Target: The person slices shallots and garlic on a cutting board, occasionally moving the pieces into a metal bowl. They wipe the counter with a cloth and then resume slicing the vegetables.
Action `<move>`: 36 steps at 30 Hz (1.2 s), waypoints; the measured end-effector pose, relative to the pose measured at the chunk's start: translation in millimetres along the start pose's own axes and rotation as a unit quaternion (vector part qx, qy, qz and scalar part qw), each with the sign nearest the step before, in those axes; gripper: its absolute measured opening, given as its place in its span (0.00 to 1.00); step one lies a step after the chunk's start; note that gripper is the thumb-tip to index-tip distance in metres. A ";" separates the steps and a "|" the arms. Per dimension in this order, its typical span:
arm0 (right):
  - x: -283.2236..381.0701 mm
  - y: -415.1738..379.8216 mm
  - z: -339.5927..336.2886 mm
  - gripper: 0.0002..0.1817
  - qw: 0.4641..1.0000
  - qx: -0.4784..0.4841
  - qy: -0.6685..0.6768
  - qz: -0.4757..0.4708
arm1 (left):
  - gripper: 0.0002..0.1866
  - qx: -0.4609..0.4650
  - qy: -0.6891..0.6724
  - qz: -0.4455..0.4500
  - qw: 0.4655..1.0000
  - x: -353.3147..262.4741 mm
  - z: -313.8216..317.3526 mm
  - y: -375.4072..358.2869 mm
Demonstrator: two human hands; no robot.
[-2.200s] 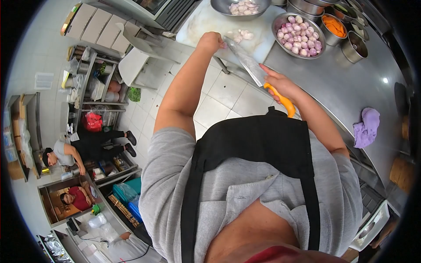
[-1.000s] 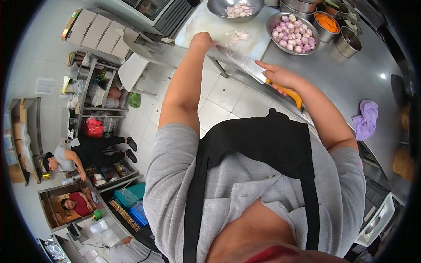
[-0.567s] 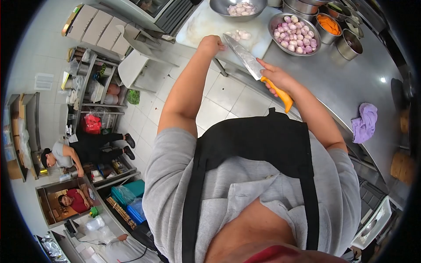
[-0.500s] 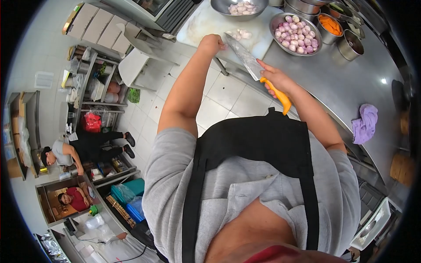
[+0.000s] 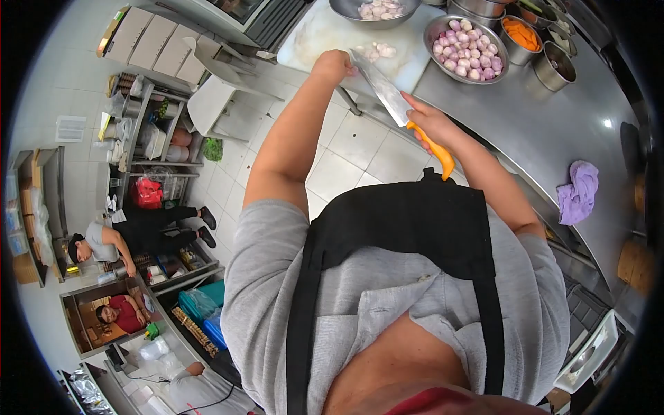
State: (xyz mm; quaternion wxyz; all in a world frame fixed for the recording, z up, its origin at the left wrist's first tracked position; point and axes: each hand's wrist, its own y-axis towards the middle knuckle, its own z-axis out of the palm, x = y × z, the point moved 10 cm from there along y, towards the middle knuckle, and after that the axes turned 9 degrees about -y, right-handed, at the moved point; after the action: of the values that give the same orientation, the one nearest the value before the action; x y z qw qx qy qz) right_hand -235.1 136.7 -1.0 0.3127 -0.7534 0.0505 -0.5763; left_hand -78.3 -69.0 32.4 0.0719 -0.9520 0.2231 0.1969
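1. Sliced pale pieces (image 5: pixel 381 51) lie on the cutting board (image 5: pixel 304 41), already cut, while whole peeled shallots (image 5: pixel 470 52) remain at its right; the slicing looks only partly done.
2. Left hand (image 5: pixel 332 65), at the board's near edge: fingers curled in close on a small pinkish piece (image 5: pixel 353 71), too small to name surely.
3. Right hand (image 5: pixel 434 126), right of the board's near edge: fingers wrapped round the yellow handle of the knife (image 5: pixel 387 93), whose tip reaches over the board beside the left hand.
4. Steel bowl (image 5: pixel 377 23) at the board's far side: more pale slices.
5. Wide bowl (image 5: pixel 477 81) just right of the board: the whole shallots.
6. Orange-filled container (image 5: pixel 519 57), farther right of the board: orange pieces, probably carrot.
7. Steel pot (image 5: pixel 555 81), rightmost of these from the board: contents unclear.
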 end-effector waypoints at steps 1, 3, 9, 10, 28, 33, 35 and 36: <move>2.7 3.0 2.3 0.29 1.000 0.000 0.000 0.000 | 0.14 0.000 0.000 0.000 1.000 -0.2 0.4 -0.5; 8.0 10.1 4.2 0.29 1.000 -0.009 0.005 -0.010 | 0.09 -0.022 -0.018 -0.011 1.000 0.5 -2.1 -0.9; 7.0 4.1 9.4 0.29 1.000 -0.001 -0.008 0.001 | 0.06 -0.031 -0.030 -0.005 0.999 7.9 0.0 -0.4; 8.4 3.7 9.2 0.29 1.000 0.000 -0.008 0.002 | 0.06 -0.031 -0.030 -0.005 0.999 11.5 1.9 0.6; 8.6 3.6 2.0 0.27 0.996 0.027 -0.079 0.028 | 0.13 -0.031 -0.063 -0.003 0.998 -2.6 -2.9 -2.2; 14.2 1.6 -4.1 0.28 0.995 0.021 -0.093 0.033 | 0.11 -0.037 -0.110 0.053 0.992 -23.5 -6.6 -8.5; 9.7 7.5 -5.1 0.28 0.995 0.019 -0.093 0.023 | 0.11 -0.021 -0.115 0.045 0.992 -20.7 -4.3 -6.4; 8.7 8.6 -4.1 0.28 0.995 0.020 -0.092 0.014 | 0.11 -0.002 -0.121 0.034 0.992 -17.1 0.0 -6.8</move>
State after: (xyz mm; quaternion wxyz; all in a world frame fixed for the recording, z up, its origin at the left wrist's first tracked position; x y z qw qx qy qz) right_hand -233.4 124.3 2.3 0.3395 -0.7961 0.0205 -0.5006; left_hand -89.3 -56.2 39.7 0.0893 -0.9134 0.2445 0.3130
